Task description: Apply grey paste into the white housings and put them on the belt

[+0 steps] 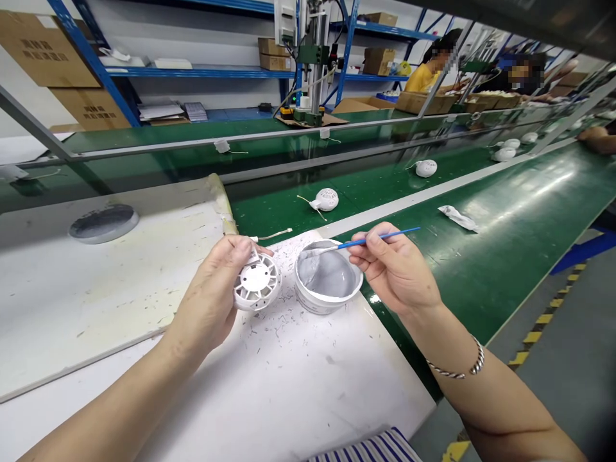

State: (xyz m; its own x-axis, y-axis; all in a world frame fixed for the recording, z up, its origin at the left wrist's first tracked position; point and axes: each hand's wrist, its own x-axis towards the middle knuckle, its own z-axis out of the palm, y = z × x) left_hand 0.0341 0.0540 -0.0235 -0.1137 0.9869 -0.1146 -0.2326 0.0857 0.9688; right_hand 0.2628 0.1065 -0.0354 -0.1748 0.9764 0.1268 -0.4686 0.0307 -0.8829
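White slotted housing sits in the left hand's grip, fingertips on its rim.

White tabletop, grey-filled tub, scattered dark flecks

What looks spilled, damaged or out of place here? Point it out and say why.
Gray flecks litter the white work surface around the tub of gray paste, looking like dried spatter or debris. The yellowish edging on the white board at left looks ragged and worn. Nothing appears tipped over.
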